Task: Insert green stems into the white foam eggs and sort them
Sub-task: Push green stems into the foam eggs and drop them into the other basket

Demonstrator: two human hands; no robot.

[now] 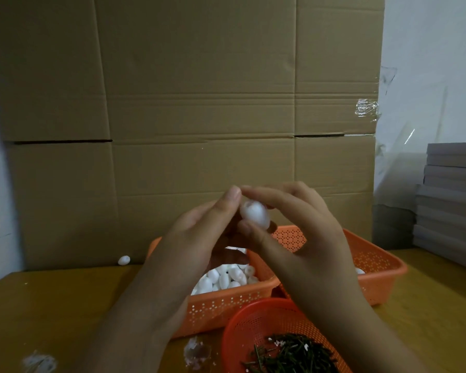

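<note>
Held egg: one white foam egg [254, 214] is held up in front of the cardboard sheet [199, 103], above the baskets, between both hands.
Right hand: the right hand [304, 238] is closed round the egg, thumb below it and fingers curved over the top.
Left hand: the left hand [199, 238] is raised against the egg's left side, fingertips brought together there; whether a stem is pinched cannot be told, as none is visible.
Key relation: the egg's long axis is seen tilted, upper left to lower right, its upper-left end turned toward the left fingertips; insertion is judged to be made from that side.
Egg supply: the left orange basket [226, 305] is filled with foam eggs [221, 278], too many and too hidden to be counted.
Sorted side: a second rectangular orange basket [377, 267] lies just right of the first; one white egg is glimpsed at its near edge.
Stems: a round red basket [242, 327], nearest the right forearm, holds a heap of dark green stems [293, 354], uncountable.
Stray: one loose egg [124, 260] lies on the wooden table [51, 305], well left.
Baskets counted: three.
</note>
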